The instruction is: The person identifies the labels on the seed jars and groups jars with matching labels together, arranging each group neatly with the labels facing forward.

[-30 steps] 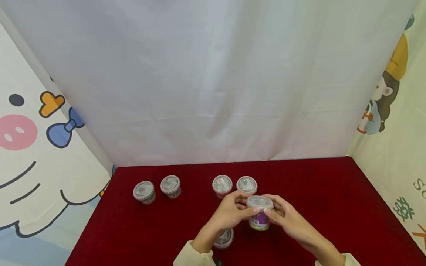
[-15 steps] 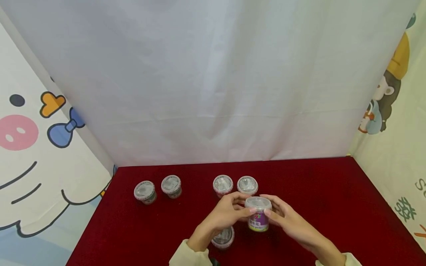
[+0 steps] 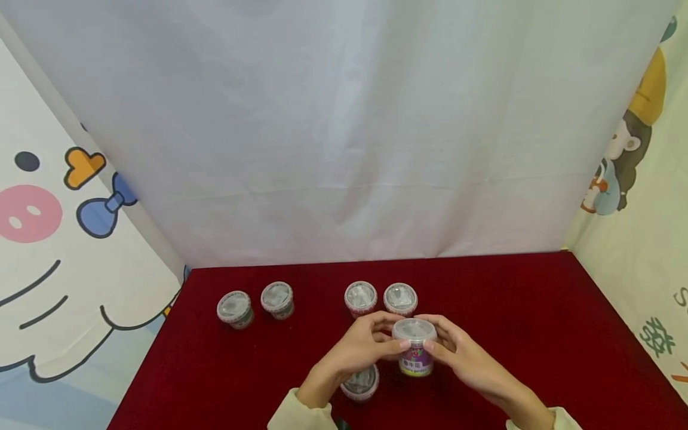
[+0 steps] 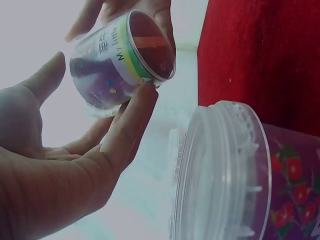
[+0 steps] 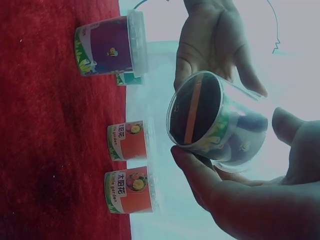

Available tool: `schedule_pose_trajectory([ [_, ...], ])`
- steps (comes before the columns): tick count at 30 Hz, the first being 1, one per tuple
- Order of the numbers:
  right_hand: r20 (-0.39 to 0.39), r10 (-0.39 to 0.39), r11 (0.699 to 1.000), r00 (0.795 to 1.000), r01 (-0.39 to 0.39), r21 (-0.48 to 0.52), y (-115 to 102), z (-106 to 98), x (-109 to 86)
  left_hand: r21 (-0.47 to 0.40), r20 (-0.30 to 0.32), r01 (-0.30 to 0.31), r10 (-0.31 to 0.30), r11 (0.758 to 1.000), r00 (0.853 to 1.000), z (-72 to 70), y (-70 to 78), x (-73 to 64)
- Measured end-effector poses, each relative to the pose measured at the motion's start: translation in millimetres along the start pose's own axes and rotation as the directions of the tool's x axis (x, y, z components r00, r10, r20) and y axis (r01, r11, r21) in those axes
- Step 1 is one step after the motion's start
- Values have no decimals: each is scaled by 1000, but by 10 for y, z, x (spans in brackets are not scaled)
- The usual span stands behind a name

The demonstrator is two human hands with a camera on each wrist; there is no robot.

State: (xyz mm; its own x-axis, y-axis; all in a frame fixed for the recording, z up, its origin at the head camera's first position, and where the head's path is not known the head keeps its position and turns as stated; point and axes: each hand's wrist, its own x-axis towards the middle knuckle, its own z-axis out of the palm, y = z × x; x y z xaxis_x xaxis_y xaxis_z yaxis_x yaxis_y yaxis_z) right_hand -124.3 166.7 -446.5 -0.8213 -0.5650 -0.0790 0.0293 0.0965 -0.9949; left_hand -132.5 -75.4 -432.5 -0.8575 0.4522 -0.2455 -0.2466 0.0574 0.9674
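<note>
Both hands hold a clear plastic cup point(image 3: 416, 359) with a purple printed label and a translucent lid. My left hand point(image 3: 355, 346) grips its left side and my right hand point(image 3: 466, 361) its right side, thumbs toward the head camera. The cup is raised above the table; its clear base, dark inside with an orange strip, shows in the right wrist view at the held cup point(image 5: 197, 110). Beside the left forearm stands another lidded cup point(image 3: 361, 383). Close up in the left wrist view, a purple cup point(image 4: 295, 200) bears red flowers.
Two lidded cups point(image 3: 360, 297) stand behind the hands; the right wrist view shows orange labels on two cups point(image 5: 131, 192). Farther left are two more cups point(image 3: 235, 307). A red cloth point(image 3: 537, 334) covers the table, with a white curtain point(image 3: 322, 131) behind.
The held cup has shifted slightly left and turned between the hands, bringing its printed label round toward the head camera. Both hands stay on it; the other cups stay put.
</note>
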Motion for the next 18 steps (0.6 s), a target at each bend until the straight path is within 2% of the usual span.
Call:
schedule_pose_trajectory([
  [5,-33,24,1000,999,-25,-3,-14,30,9,78,-65,-38,43,996,997,13,24,-48],
  [8,-30,20,1000,999,-21,-4,-15,33,16,124,-79,-49,59,991,995,9,35,-66],
  [15,28,5,1000,1000,-6,27,-11,16,14,24,14,-6,5,1000,1000,-62,25,-59],
  [18,26,8,1000,1000,-8,5,-5,29,17,25,35,-3,2,1000,999,-89,22,-56],
])
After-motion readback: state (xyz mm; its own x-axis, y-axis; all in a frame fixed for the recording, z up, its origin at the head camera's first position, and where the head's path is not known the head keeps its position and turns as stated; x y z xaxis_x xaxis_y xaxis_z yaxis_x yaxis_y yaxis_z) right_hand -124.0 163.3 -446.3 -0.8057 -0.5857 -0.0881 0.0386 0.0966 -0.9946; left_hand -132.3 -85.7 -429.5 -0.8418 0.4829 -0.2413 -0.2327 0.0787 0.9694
